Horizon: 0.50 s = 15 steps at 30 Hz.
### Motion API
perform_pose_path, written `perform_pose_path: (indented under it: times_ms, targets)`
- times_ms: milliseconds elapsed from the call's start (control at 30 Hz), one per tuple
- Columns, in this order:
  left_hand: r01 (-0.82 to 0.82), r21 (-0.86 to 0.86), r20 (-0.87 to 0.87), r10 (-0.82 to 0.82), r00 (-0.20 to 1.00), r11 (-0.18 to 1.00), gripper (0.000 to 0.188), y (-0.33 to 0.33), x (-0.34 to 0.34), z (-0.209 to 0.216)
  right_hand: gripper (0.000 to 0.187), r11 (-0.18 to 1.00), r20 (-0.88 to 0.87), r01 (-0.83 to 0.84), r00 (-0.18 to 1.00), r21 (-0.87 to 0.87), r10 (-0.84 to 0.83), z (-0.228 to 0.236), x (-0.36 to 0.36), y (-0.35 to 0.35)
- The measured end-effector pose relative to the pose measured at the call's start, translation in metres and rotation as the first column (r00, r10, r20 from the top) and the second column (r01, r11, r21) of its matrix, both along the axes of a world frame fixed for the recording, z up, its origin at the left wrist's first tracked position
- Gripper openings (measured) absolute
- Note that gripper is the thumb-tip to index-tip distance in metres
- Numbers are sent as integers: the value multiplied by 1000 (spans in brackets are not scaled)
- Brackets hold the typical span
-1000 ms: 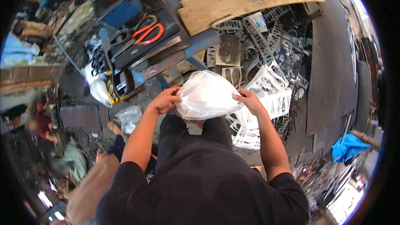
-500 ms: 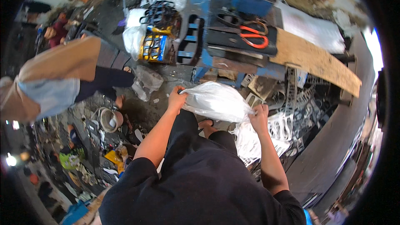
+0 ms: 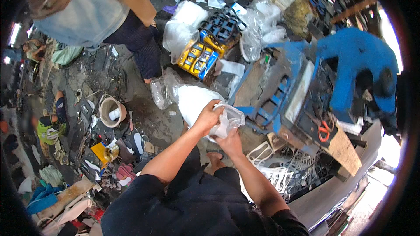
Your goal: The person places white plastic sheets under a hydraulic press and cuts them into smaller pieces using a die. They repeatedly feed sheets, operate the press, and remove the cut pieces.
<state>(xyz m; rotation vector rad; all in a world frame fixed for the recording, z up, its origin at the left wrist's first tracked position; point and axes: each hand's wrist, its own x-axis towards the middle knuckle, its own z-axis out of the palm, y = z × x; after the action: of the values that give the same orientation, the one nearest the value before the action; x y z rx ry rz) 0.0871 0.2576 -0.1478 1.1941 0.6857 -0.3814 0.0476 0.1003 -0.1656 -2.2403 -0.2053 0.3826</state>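
My forearms angle inward, hands close together: my left hand (image 3: 210, 117) clutches the bag (image 3: 194, 103) near its neck, my right hand (image 3: 230, 143) grips just below. Before my legs, it bulges white, its mouth translucent and crumpled.

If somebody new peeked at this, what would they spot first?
Probably the puffy white bag in the middle, with its clear plastic end in the grip of the left hand and right hand. Next might come the big blue frame at the upper right, then the orange-handled scissors lower down beside the wooden board.
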Motion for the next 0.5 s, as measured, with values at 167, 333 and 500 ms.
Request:
perform_pose_path:
  times_ms: [167,333,500]
  targets:
    - [-371,683,502,-35,864,629,60,136,47,11,30,994,154,-7,988,110,-10,-32,106,134]
    - [-514,619,241,478,844,594,38,298,10,-88,20,966,451,-113,892,233,-4,-9,257,267]
    - [-351,659,-23,485,874,665,35,341,-51,-229,37,953,470,-34,875,301,-117,44,374,335]
